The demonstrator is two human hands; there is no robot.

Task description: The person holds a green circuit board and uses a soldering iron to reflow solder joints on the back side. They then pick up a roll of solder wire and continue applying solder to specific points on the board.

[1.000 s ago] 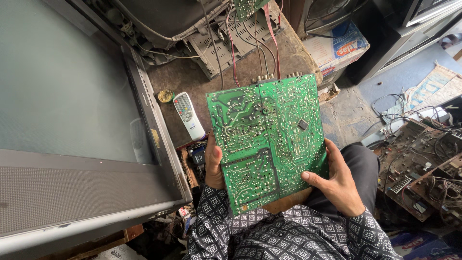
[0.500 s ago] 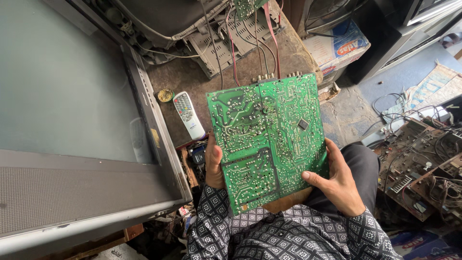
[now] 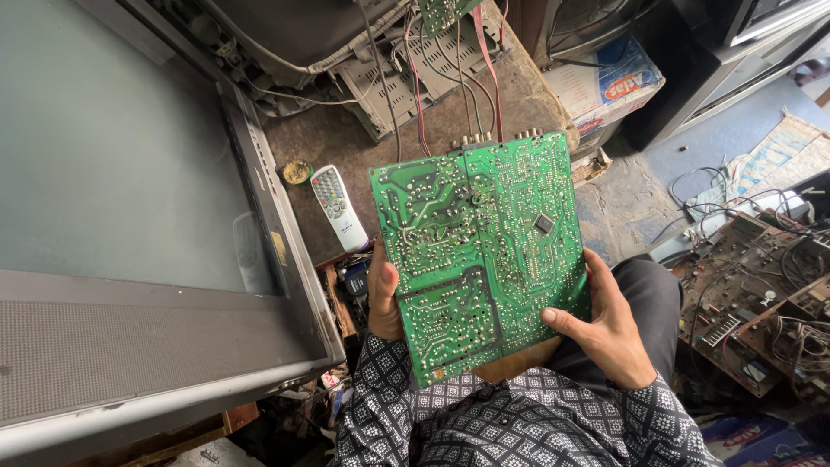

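1. TV (image 3: 130, 173) on the left, remote (image 3: 334, 206) beside it, scrap boards (image 3: 761, 303) on the right.
2. Board (image 3: 480, 251) over lap, solder side up, long axis away, wires (image 3: 450, 86) at far edge.
3. Left hand (image 3: 383, 298), right hand (image 3: 605, 324) grasp its side edges.

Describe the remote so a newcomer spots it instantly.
Start at the big grey television on the left. Just right of its frame, on the brown surface, lies the remote control, left of the green circuit board. It is the only pale, slim, button-covered bar there.
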